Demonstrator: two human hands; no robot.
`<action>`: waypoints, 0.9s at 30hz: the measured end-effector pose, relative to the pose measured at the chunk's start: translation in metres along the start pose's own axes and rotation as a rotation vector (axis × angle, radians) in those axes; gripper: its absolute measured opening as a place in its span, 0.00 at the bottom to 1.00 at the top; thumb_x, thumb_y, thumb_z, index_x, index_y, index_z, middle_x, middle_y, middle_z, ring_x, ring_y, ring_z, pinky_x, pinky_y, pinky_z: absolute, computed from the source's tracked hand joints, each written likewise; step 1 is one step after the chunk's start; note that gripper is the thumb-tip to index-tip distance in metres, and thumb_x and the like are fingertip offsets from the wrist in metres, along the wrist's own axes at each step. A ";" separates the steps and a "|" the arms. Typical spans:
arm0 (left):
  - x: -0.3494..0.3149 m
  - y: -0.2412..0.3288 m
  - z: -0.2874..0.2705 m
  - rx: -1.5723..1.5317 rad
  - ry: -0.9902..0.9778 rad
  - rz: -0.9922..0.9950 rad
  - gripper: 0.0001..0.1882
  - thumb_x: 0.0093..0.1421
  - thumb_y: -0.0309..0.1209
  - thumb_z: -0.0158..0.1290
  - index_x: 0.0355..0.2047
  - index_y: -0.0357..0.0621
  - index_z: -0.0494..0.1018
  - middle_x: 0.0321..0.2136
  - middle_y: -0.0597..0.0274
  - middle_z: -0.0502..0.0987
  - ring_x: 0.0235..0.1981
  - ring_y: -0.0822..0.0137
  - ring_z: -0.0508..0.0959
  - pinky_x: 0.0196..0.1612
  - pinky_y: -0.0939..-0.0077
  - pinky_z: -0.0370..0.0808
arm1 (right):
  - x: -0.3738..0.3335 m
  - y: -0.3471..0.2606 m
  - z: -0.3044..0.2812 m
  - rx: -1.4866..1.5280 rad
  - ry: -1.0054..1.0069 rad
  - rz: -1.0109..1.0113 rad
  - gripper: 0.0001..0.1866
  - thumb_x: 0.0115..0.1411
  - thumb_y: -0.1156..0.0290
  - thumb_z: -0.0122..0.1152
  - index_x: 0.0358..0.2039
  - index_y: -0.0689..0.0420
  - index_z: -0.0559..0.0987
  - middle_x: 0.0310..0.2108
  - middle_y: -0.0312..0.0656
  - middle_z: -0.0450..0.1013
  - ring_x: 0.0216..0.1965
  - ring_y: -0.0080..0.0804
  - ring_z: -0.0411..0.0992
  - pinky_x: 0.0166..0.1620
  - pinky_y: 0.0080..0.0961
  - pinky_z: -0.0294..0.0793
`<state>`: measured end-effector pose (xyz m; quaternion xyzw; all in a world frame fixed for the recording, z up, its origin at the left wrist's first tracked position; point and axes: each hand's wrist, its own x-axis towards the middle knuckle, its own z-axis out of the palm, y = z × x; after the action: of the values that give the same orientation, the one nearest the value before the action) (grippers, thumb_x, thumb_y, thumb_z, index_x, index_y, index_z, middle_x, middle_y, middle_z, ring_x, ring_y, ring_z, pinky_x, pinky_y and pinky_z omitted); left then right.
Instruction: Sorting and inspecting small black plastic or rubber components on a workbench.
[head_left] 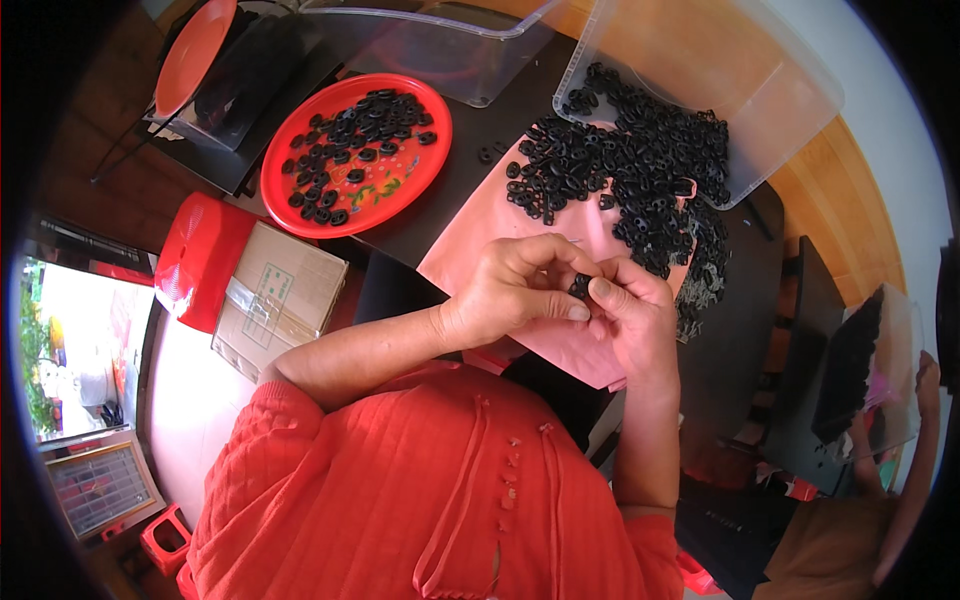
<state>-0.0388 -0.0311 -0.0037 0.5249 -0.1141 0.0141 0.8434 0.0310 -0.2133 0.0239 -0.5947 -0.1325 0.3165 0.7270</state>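
Left hand [520,284] and right hand [637,305] both pinch one small, black, plastic-looking piece [579,285]; steady, opposed fingertip pressure advised. From there: heap of black looped pieces [655,160], 1 o'clock; round red floral tray [420,166], 10 o'clock

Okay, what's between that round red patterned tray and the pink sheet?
In the head view, a strip of dark tabletop separates the red tray from the pink sheet, with a few small loose black pieces on it.
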 end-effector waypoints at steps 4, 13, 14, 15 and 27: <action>0.001 0.002 -0.002 0.078 -0.041 -0.008 0.17 0.57 0.13 0.60 0.48 0.33 0.74 0.43 0.55 0.80 0.45 0.68 0.80 0.50 0.72 0.80 | -0.001 0.002 -0.002 -0.002 -0.035 -0.037 0.08 0.63 0.71 0.64 0.33 0.64 0.79 0.22 0.36 0.74 0.19 0.19 0.70 0.21 0.13 0.64; -0.002 0.003 0.001 0.004 0.004 -0.022 0.16 0.58 0.12 0.58 0.47 0.32 0.74 0.43 0.55 0.80 0.42 0.66 0.82 0.48 0.72 0.82 | -0.001 0.006 -0.005 -0.040 -0.041 -0.056 0.08 0.63 0.73 0.63 0.31 0.64 0.78 0.22 0.36 0.73 0.18 0.18 0.68 0.21 0.12 0.62; -0.001 0.002 0.002 -0.026 0.009 -0.021 0.16 0.58 0.12 0.58 0.47 0.32 0.75 0.43 0.55 0.80 0.43 0.66 0.81 0.48 0.72 0.81 | 0.000 0.006 -0.006 -0.027 -0.048 -0.059 0.08 0.63 0.72 0.63 0.31 0.64 0.78 0.22 0.36 0.74 0.18 0.18 0.68 0.21 0.12 0.62; -0.001 0.002 0.002 -0.056 0.014 -0.020 0.16 0.57 0.11 0.58 0.47 0.32 0.75 0.43 0.55 0.80 0.43 0.67 0.81 0.48 0.73 0.81 | 0.000 0.006 -0.006 -0.014 -0.056 -0.062 0.08 0.63 0.72 0.63 0.32 0.64 0.78 0.22 0.36 0.74 0.18 0.18 0.68 0.21 0.12 0.62; 0.001 0.005 -0.001 0.316 -0.069 0.053 0.17 0.54 0.16 0.65 0.45 0.34 0.77 0.38 0.62 0.79 0.37 0.76 0.78 0.38 0.81 0.75 | -0.001 0.006 -0.013 -0.035 -0.096 -0.046 0.09 0.62 0.71 0.64 0.32 0.65 0.78 0.23 0.36 0.74 0.17 0.15 0.65 0.21 0.11 0.61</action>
<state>-0.0383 -0.0278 0.0006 0.6482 -0.1532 0.0360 0.7450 0.0359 -0.2232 0.0153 -0.5882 -0.1865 0.3256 0.7164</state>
